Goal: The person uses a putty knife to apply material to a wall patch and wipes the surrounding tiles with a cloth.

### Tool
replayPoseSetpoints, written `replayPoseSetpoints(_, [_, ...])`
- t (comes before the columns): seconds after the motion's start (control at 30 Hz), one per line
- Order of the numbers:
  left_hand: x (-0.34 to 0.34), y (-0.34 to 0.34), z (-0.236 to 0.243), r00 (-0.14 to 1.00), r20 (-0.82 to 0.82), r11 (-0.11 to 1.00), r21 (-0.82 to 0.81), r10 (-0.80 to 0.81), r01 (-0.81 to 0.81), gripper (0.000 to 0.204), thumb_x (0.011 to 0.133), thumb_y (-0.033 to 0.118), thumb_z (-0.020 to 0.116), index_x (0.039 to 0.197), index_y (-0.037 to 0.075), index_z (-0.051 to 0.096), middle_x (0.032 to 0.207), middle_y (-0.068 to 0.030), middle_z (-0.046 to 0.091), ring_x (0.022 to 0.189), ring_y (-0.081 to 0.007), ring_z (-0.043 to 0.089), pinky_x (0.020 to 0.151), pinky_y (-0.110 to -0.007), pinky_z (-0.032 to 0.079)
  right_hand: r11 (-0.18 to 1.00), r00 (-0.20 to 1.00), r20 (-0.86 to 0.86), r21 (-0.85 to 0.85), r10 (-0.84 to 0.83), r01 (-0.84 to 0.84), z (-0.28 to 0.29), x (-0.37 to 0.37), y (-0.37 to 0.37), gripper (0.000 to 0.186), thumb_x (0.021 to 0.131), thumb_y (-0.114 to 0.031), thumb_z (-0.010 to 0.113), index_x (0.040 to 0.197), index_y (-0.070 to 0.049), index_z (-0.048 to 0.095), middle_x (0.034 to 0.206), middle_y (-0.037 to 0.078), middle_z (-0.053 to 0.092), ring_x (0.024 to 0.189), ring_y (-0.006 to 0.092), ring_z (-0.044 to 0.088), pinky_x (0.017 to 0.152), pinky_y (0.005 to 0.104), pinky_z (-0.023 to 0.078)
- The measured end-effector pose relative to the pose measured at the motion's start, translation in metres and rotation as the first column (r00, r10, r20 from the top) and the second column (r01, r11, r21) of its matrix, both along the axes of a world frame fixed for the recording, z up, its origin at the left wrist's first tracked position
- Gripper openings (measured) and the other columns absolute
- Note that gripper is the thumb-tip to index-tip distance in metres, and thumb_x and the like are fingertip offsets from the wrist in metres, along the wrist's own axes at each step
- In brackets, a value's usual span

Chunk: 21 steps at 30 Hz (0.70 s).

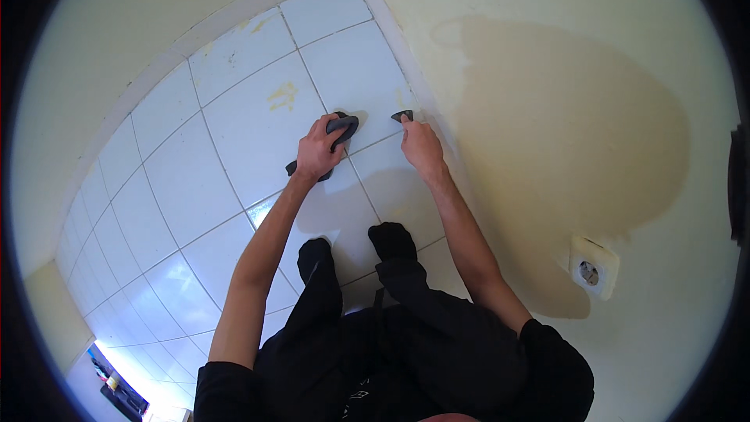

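My left hand [319, 150] is closed around a bunched dark grey cloth [341, 131]. One fold of it curls above my fingers, and another end sticks out below my palm. To the right, my right hand [423, 146] grips a small scraper with a dark, wedge-shaped blade [402, 116]; its handle is hidden in my fist. The blade is over the white floor tiles [361, 62], close to the right wall. Yellowish smears [283, 95] mark a tile ahead and left of the cloth, with fainter ones near the far edge.
A pale skirting [391, 27] runs along the right wall, which carries a wall socket [591, 270] and my shadow. My feet in black socks [393, 241] stand on the tiles just below my hands. Dark items [125, 398] lie beyond a bright opening at lower left.
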<state>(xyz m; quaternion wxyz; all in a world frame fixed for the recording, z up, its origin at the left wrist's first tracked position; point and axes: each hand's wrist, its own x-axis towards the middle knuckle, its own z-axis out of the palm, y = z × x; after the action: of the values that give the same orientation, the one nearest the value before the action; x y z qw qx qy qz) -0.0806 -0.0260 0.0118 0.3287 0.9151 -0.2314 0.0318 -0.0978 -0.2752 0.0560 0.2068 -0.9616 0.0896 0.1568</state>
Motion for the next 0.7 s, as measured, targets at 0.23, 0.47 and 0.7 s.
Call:
replayPoseSetpoints(0.23, [-0.001, -0.001, 0.002, 1.000, 0.002, 1.000, -0.003, 0.002, -0.002, 0.039, 0.072, 0.006, 0.072, 0.111, 0.012, 0.074, 0.126, -0.0062, 0.059, 0.108, -0.0261, 0.063, 0.076, -0.038, 0.060, 1.000, 1.000, -0.006, -0.003, 0.000, 0.000, 0.003, -0.001, 0.000, 0.035, 0.098, -0.009, 0.050, 0.130, -0.002, 0.062, 0.089, 0.027, 0.070, 0.087, 0.0440, 0.070, 0.076, 0.0535, 0.057])
replayPoseSetpoints(0.47, [-0.001, -0.001, 0.002, 1.000, 0.000, 1.000, -0.002, -0.004, 0.004, 0.039, 0.072, 0.006, 0.073, 0.111, 0.012, 0.074, 0.126, -0.0061, 0.058, 0.108, -0.0263, 0.063, 0.077, -0.039, 0.060, 1.000, 0.999, -0.038, -0.001, 0.000, 0.000, -0.006, 0.001, -0.001, 0.035, 0.098, -0.010, 0.049, 0.131, -0.002, 0.062, 0.088, 0.027, 0.070, 0.085, 0.0446, 0.070, 0.075, 0.0540, 0.057])
replayPoseSetpoints(0.7, [-0.001, -0.001, -0.001, 1.000, -0.001, 1.000, 0.003, -0.005, 0.005, 0.040, 0.072, 0.007, 0.073, 0.111, 0.012, 0.073, 0.127, -0.0063, 0.058, 0.108, -0.0264, 0.063, 0.077, -0.039, 0.060, 0.999, 0.997, 0.066, 0.017, 0.027, -0.028, -0.011, -0.004, -0.009, 0.031, 0.101, -0.013, 0.048, 0.125, -0.002, 0.064, 0.087, 0.027, 0.070, 0.083, 0.0448, 0.069, 0.075, 0.0542, 0.057])
